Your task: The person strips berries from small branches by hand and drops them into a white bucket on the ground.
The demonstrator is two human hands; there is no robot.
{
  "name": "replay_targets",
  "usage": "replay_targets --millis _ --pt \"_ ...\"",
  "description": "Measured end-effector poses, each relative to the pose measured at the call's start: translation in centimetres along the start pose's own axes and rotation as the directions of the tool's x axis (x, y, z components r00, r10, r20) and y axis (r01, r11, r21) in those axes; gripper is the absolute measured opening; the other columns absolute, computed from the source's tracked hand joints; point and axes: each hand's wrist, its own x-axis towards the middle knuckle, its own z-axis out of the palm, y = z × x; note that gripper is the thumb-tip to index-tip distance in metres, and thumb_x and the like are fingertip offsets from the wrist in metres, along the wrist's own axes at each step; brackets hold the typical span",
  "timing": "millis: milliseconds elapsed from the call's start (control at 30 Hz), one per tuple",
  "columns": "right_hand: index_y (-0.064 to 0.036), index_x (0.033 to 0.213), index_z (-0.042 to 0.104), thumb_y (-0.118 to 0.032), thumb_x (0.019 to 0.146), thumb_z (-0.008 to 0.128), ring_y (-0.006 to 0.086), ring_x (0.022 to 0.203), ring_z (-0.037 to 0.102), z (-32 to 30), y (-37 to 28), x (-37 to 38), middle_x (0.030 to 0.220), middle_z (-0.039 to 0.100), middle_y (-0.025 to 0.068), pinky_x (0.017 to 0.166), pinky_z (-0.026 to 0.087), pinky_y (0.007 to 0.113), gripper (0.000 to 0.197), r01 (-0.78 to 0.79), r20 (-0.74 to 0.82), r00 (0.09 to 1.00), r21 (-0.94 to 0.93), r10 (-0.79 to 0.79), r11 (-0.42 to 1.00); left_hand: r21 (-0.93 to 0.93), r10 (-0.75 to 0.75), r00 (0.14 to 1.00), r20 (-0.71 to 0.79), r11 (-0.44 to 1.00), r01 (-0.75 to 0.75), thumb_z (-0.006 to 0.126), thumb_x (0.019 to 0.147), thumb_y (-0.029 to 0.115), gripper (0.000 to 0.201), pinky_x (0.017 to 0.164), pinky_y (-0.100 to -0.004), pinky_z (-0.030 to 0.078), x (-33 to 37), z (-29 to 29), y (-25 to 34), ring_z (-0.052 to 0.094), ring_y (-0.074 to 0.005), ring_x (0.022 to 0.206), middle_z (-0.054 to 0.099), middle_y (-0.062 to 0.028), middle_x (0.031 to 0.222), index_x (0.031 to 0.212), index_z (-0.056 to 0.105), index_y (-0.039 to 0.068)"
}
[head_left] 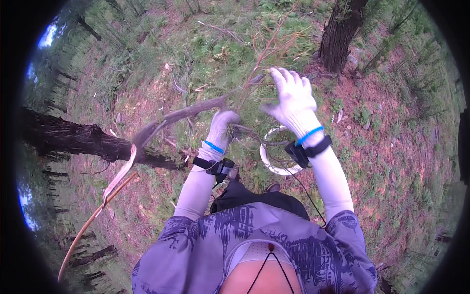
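Woodland slope seen from above: dark tree trunk slanting across the left, second trunk upright at top right, ground patchy with grass and reddish litter.

At centre, a grey dead branch, thick and bent, held up off the ground at chest height, clear of the grass. Torn at its lower left end, with a pale strip of bark peeling away and hanging down beside a thin curved brown stick.

Left hand, in a white work glove, closed around the thick part of the branch from below, wrist turned upward to carry the weight. Blue band and black strap-on device at that wrist, long pale sleeve beneath.

Right hand, also gloved, raised higher with fingers spread among the thin reddish twigs sprouting from the branch's upper end. Fingers apart rather than clenched; whether a twig is pinched between them, hard to tell through blur. Matching blue band and black device at that wrist, with a thin black cord trailing down toward the chest.

Below and between the forearms, a white ring-shaped rim, possibly a bucket seen from above, standing on the grass just under the hands.
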Motion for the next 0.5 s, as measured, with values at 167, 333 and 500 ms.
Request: replay_targets --millis 167,333,500 --pt "-0.0204 0.121 0.06 -0.029 0.096 0.056 0.03 0.099 0.068 4.8 5.3 0.9 0.096 0.069 0.0094 0.087 0.05 0.043 0.026 -0.078 0.213 0.973 -0.043 0.085 0.996 -0.055 -0.015 0.998 0.057 0.998 0.018 0.062 0.089 0.024 0.017 0.061 -0.0297 0.05 -1.6 -1.4 2.5 0.061 -0.0144 0.073 0.06 -0.0034 0.088 0.089 0.064 0.007" --pt "-0.0123 0.111 0.066 -0.04 0.1 0.052 0.0392 0.093 0.068 6.4 13.2 -6.3 0.096 0.072 0.0185 0.079 0.053 0.05 0.033 -0.386 0.399 0.84 -0.041 0.369 0.922 -0.306 -0.285 0.929 -0.237 0.929 0.207 0.062 0.086 0.021 0.009 0.054 -0.0282 0.047 -4.3 -10.9 4.0 0.059 -0.0142 0.065 0.059 0.0001 0.076 0.086 0.063 0.012" --pt "-0.0095 0.124 0.063 -0.045 0.086 0.069 0.0381 0.108 0.066 9.6 10.6 -14.2 0.109 0.071 0.0196 0.093 0.051 0.045 0.053 -0.664 0.625 0.553 -0.07 0.551 0.745 -0.21 -0.384 0.704 -0.597 0.922 0.324 0.066 0.083 0.03 0.017 0.056 -0.033 0.048 -10.5 -21.9 0.8 0.057 -0.0139 0.064 0.059 0.002 0.082 0.091 0.061 0.015"
